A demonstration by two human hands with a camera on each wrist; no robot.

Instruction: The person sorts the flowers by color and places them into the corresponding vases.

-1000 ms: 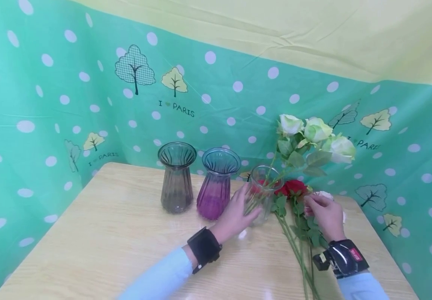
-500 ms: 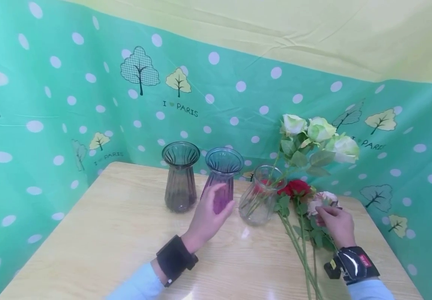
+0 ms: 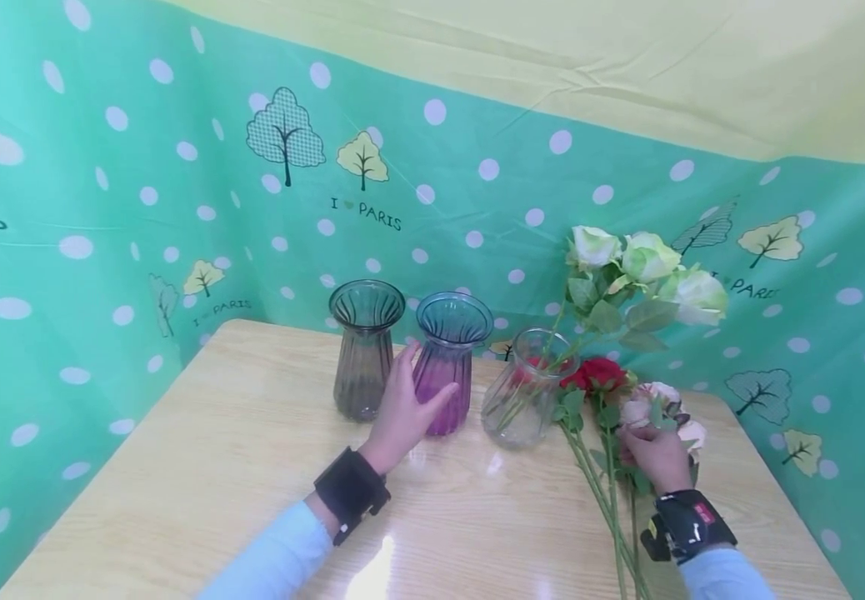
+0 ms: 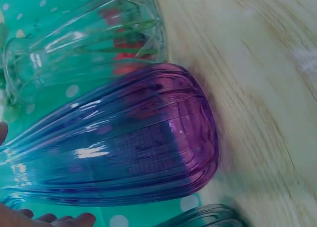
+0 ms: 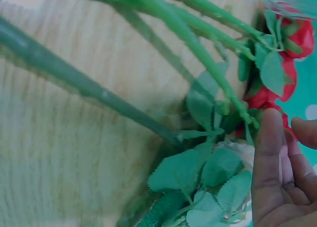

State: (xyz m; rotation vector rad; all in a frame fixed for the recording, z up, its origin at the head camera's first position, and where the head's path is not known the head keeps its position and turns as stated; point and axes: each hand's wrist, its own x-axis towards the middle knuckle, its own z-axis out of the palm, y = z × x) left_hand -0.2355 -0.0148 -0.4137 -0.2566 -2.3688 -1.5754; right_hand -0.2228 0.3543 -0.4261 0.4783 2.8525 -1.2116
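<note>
My left hand (image 3: pixel 402 412) is at the left side of a ribbed blue-and-purple glass vase (image 3: pixel 453 367), thumb and fingers spread about it. In the left wrist view the vase (image 4: pixel 133 143) lies between thumb and fingertips; I cannot tell whether they touch it. My right hand (image 3: pixel 656 458) is low among pale pink roses (image 3: pixel 657 396), beside red roses (image 3: pixel 601 373) lying on the table. Seen from the right wrist, its fingers (image 5: pixel 270 153) are fairly straight, with the thumb apart and nothing clearly pinched. Green leaves (image 5: pixel 223 165) and stems surround it.
A grey glass vase (image 3: pixel 361 375) stands left of the purple one. To the right is a clear glass vase (image 3: pixel 515 412) holding white-green roses (image 3: pixel 650 257). Long green stems (image 3: pixel 605 500) reach toward the table's front. A dotted green cloth (image 3: pixel 432 225) hangs behind the wooden table (image 3: pixel 252 417).
My left hand has let go of the clear vase and moved left to the purple one. My right hand has moved down among the pink roses, whose blooms show more now.
</note>
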